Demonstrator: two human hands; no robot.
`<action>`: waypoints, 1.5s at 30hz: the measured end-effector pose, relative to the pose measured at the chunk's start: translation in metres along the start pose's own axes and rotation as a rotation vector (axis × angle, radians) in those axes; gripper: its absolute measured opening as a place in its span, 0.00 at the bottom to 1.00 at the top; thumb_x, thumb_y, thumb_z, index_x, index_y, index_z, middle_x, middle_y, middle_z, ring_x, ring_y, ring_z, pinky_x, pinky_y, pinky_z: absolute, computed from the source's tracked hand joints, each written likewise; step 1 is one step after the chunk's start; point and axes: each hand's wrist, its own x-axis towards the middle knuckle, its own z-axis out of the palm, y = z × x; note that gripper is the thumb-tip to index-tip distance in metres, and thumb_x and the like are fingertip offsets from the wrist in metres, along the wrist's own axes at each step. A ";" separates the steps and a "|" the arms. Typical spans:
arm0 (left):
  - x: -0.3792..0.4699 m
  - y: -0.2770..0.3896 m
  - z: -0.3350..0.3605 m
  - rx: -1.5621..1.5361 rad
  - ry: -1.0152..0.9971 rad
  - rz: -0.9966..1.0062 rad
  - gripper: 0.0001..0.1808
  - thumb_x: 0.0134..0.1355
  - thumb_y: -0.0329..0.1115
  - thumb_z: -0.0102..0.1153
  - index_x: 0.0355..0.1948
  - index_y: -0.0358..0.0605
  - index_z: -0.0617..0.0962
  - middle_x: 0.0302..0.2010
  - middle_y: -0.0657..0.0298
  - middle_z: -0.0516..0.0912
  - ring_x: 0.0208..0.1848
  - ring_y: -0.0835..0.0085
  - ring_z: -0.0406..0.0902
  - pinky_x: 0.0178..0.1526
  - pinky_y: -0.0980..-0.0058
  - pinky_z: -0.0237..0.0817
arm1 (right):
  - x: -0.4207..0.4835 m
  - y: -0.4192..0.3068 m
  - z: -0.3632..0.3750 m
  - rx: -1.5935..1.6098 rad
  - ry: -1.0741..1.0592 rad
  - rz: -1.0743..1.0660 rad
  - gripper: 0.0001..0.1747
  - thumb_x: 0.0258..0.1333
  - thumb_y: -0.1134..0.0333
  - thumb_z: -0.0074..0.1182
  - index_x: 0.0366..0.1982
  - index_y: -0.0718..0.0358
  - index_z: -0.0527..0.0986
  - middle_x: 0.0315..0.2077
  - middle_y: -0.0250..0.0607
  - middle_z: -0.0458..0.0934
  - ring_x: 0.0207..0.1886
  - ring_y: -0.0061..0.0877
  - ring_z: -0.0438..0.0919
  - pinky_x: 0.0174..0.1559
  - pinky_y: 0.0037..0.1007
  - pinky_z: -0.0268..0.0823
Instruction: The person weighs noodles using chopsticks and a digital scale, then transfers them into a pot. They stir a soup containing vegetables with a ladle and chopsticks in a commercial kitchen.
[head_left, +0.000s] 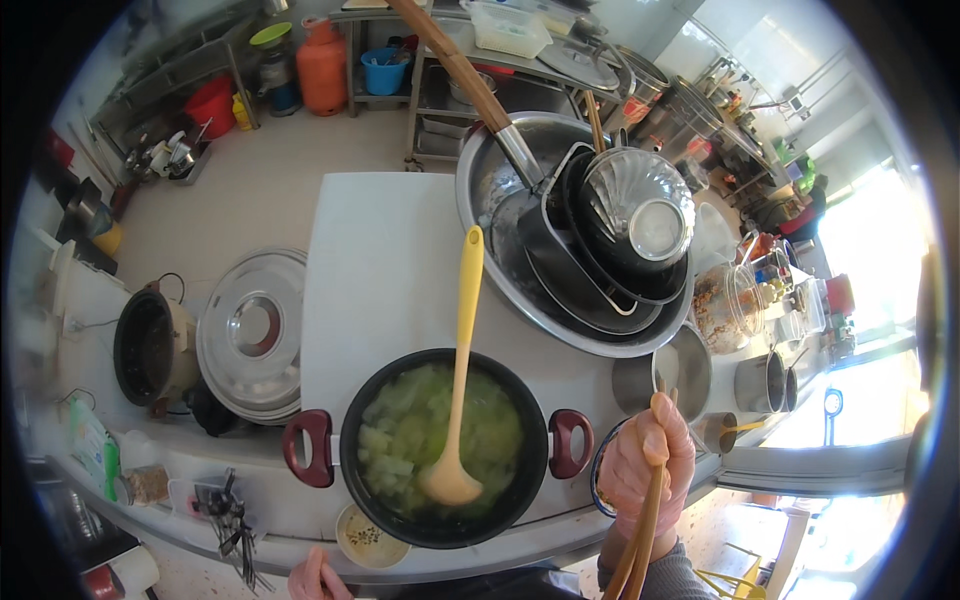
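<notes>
A black pot with dark red handles (442, 536) holds pale green chopped vegetables in liquid. A ladle with a yellow handle (470, 292) rests in it, its bowl in the broth. Right of the pot, my right hand (649, 457) grips wooden chopsticks (646, 525), which slant down past the wrist. A bowl (598, 476) lies partly hidden behind that hand. At the bottom edge is my left hand (319, 577), partly cut off by the picture's rim; whether it holds anything is unclear. A small bowl with dark grains (371, 541) sits between it and the pot.
A wide metal basin (480, 247) with stacked black pans and a glass bowl (637, 199) stands beyond the pot on the white table (375, 247). Left are stacked metal lids (217, 330) and a cooker pot (154, 349). Metal pots (686, 367) and jars (727, 307) stand right.
</notes>
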 end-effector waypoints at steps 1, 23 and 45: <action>-0.001 0.000 0.000 0.000 -0.008 0.001 0.11 0.58 0.29 0.54 0.40 0.38 0.80 0.32 0.52 0.82 0.31 0.54 0.78 0.35 0.61 0.69 | 0.002 0.001 0.000 0.010 -0.004 -0.005 0.30 0.69 0.58 0.28 0.20 0.67 0.73 0.07 0.31 0.62 0.04 0.17 0.54 0.09 0.20 0.47; 0.004 -0.004 0.014 -0.125 0.249 0.162 0.18 0.50 0.17 0.51 0.44 0.38 0.77 0.24 0.60 0.79 0.19 0.65 0.71 0.23 0.70 0.61 | 0.000 0.072 -0.005 -1.808 -0.349 -0.257 0.11 0.54 0.63 0.55 0.29 0.64 0.80 0.24 0.41 0.71 0.26 0.29 0.72 0.29 0.28 0.63; 0.000 -0.009 0.018 -0.117 0.138 0.070 0.15 0.62 0.35 0.50 0.43 0.35 0.79 0.30 0.48 0.81 0.29 0.54 0.77 0.31 0.64 0.67 | -0.008 0.086 -0.014 -1.727 -0.274 -0.544 0.17 0.57 0.58 0.52 0.21 0.63 0.74 0.21 0.44 0.75 0.26 0.43 0.75 0.28 0.38 0.68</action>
